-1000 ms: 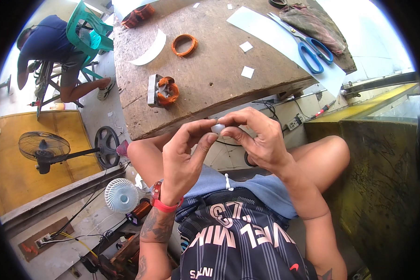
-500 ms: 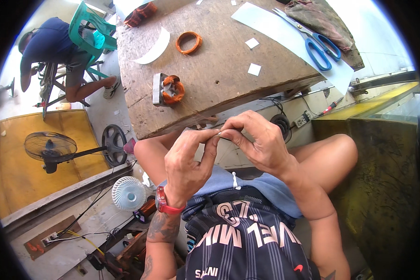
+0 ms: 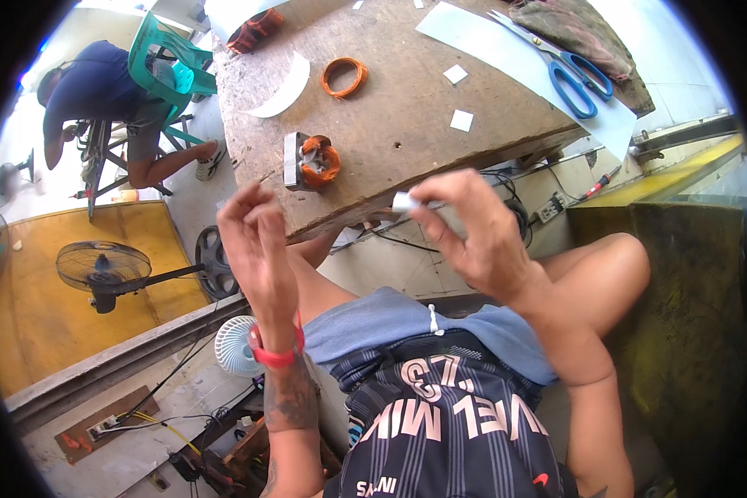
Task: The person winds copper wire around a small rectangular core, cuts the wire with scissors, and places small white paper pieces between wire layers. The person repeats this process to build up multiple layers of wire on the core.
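My right hand pinches a small folded white paper piece between thumb and fingers, just off the table's front edge. My left hand is raised at the near left corner of the table, slightly blurred, its fingers loosely bent and apart with nothing visible in them. Closest to it on the table stands a small motor stator, a grey metal core with orange copper windings. Beyond the stator lie a copper wire coil ring and a curved white paper strip.
On the wooden table are white paper squares, a large white sheet, blue-handled scissors, a rag and a dark-orange coil. A standing fan and a person are on the left.
My hands have parted. The left has moved left and up toward the stator; the right has moved slightly right and up, keeping the white paper piece, which shows more plainly now.
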Motion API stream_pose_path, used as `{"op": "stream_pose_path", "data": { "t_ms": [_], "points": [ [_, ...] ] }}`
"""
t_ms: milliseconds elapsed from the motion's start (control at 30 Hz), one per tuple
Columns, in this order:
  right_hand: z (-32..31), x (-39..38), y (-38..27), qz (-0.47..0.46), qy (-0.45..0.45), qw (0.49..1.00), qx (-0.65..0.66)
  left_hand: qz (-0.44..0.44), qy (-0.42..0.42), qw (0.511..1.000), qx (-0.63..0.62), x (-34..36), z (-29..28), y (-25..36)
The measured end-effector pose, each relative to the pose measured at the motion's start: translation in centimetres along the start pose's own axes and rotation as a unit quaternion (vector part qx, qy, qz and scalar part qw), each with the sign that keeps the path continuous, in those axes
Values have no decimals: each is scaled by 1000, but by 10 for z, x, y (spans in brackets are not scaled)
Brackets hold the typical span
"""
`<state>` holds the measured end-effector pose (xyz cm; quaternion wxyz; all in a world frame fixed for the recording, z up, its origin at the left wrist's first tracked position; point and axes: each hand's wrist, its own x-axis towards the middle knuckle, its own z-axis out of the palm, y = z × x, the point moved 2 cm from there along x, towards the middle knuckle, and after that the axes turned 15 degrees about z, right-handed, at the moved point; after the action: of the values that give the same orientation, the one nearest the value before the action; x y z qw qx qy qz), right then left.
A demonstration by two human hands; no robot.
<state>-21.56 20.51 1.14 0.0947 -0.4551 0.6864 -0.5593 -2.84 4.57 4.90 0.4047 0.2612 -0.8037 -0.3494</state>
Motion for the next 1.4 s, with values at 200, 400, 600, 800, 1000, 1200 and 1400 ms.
{"op": "stream_pose_path", "data": {
  "t_ms": [200,400,600,800,1000,1200,1400],
  "points": [
    [11,32,4,65,3,997,27,-106,-94,990,0,26,2,-36],
    [44,49,-2,58,-30,996,52,-204,-75,967,-130,19,-12,-36],
    [69,47,-7,65,-57,992,88,-177,-97,961,-190,13,-18,-32],
    [68,50,-11,56,-59,996,30,-175,-129,963,-160,13,-19,-38],
    [80,43,-16,49,-33,996,-65,-59,-161,985,25,8,-24,-44],
    [84,44,-24,11,25,997,-71,3,-152,982,113,2,-29,-61],
    [27,58,2,59,25,982,-176,20,-156,980,119,-2,-34,-66]
  ]
}}
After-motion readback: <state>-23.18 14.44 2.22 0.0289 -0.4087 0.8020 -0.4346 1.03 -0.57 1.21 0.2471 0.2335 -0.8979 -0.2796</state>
